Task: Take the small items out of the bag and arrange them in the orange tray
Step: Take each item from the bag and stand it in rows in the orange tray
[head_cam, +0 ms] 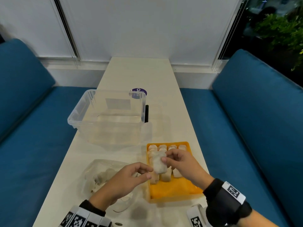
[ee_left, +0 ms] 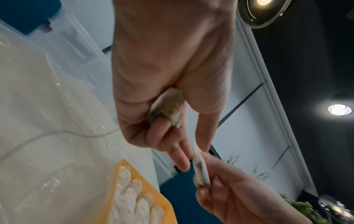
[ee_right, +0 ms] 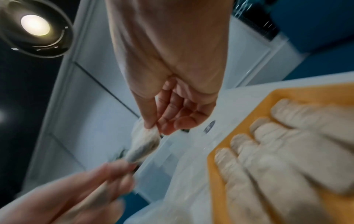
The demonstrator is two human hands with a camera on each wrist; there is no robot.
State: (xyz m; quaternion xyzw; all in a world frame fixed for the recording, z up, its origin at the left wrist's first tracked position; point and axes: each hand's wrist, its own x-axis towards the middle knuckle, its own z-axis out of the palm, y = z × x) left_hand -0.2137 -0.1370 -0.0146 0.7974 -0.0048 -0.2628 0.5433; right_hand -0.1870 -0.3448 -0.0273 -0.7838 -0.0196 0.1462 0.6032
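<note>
One sachet [head_cam: 158,163] pinched between both hands, above tray [head_cam: 173,190]

Head view bright, even, soft shadows on table [head_cam: 141,76], edges bowed. Wrist cams: 2 ceiling lamps [ee_left: 264,9] flaring, right-wrist pic smeared w/ motion blur, esp. bottom.

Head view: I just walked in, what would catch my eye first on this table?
Probably the orange tray at the near right, with rows of small white packets filling its far half. Just above it the left hand and right hand pinch one more white packet between them. Behind stands a clear plastic bin.
</note>
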